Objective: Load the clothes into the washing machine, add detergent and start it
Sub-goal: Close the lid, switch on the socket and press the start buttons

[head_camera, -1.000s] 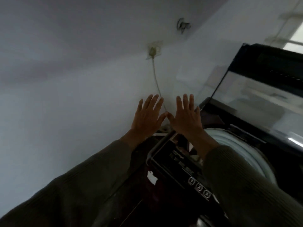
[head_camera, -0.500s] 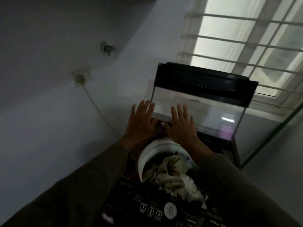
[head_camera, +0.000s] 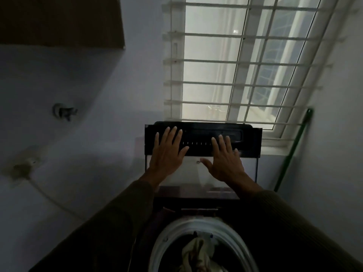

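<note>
You are standing over a top-loading washing machine (head_camera: 198, 201) with both hands raised against its upright lid (head_camera: 202, 154). Your left hand (head_camera: 167, 154) is lying flat on the lid's left part, fingers spread wide across the dark upper band and palm over the clear panel. Your right hand (head_camera: 225, 160) is lying flat on the right part in the same manner, thumb pointing inward. Neither hand is gripping anything; both are splayed wide and empty, with the palms pressing on the surface.

The lid is standing propped toward the barred window (head_camera: 235, 61), so the drum (head_camera: 170, 232) below is left exposed. The clothes (head_camera: 196, 254) are lying bunched inside the drum, low in the view, between your sleeves (head_camera: 110, 228). The loading therefore appears to be at least partly done.

The two-handed, evenly spaced placement probably serves to keep the wide lid square while it is being steadied or moved. Whether you are pushing it fully back or preparing to bring it down cannot be told from this view. No detergent is visible here, and the control panel is out of frame.

A green pole (head_camera: 292, 148) is leaning in the corner just beside the machine.
</note>
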Motion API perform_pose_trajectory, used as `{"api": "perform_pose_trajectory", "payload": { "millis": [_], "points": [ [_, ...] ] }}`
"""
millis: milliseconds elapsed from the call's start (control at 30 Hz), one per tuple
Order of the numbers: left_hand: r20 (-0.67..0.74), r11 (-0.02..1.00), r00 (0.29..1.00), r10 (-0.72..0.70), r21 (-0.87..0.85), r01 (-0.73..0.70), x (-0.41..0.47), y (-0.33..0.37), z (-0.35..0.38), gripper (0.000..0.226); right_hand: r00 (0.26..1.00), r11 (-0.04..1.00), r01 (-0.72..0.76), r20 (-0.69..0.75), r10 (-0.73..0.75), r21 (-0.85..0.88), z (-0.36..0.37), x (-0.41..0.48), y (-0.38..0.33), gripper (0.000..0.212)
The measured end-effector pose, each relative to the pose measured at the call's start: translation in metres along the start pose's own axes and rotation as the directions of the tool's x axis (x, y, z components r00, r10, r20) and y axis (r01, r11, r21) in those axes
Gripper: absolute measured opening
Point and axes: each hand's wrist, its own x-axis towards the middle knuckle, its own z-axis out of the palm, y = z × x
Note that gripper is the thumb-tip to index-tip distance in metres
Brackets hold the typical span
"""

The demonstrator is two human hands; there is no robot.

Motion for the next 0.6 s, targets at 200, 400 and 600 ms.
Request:
{"api": "perform_pose_trajectory", "payload": {
  "millis": [200,400,600],
  "points": [
    [0.029,0.998,0.999,0.029,0.047,-0.030,0.069,-0.002,0.010,0.075,1.000,1.000,-0.011,-0.023,0.011,-0.021,-0.018,0.052,0.018,0.090],
    [0.128,0.999,0.991,0.026,0.030,-0.030,0.106,0.003,0.029,0.069,1.000,0.996,0.001,0.016,0.001,-0.084,-0.019,0.097,0.036,0.093],
    [0.172,0.998,0.985,0.021,0.051,-0.030,0.114,0.007,0.048,0.073,0.997,0.995,0.016,0.079,-0.008,-0.096,-0.008,0.127,0.046,0.093]
  ]
}}
